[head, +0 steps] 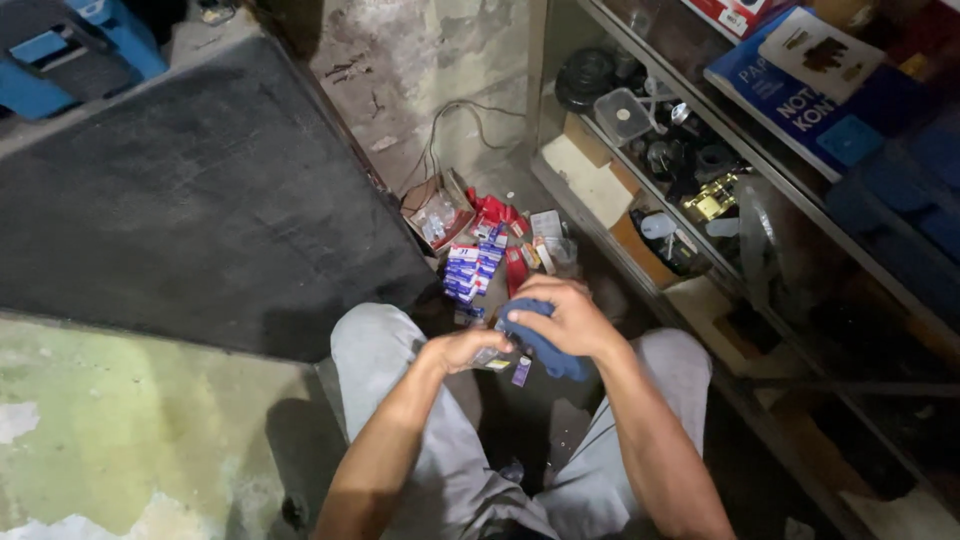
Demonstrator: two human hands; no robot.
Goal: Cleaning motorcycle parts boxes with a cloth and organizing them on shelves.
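My right hand (568, 314) grips a dark blue cloth (548, 350) and presses it over a small object held between my knees. My left hand (462, 350) holds that small object (492, 356) from the left; it looks like a little clear or shiny packet, mostly hidden by the cloth and fingers. A small purple-white piece (521, 371) hangs just below the hands. I am seated, with grey trousers (380, 350) on both legs.
On the floor ahead lie small blue-white boxes (470, 268), red packets (497, 212) and an open carton (436, 212). A large dark mat (190, 200) covers the left. Glass shelving (720, 180) with hardware, containers and boxes runs along the right.
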